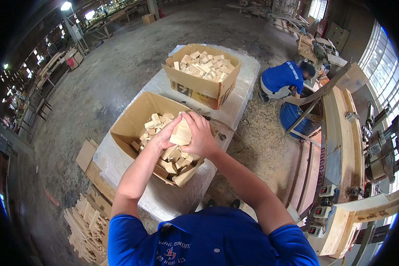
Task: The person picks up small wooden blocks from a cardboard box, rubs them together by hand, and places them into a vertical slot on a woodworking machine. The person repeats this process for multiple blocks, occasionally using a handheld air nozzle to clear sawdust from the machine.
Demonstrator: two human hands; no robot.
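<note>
Two cardboard boxes sit on the plastic-wrapped pallet [119,155]: the far box [204,73] looks heaped full, and the near box [157,135] I judge about half filled. My left hand [164,135] and right hand [199,133] are both closed around a stack of wooden blocks [180,134], held just above the near box's pile.

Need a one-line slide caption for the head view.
Both hands, left hand and right hand, hold small wooden blocks over an open cardboard box.
</note>
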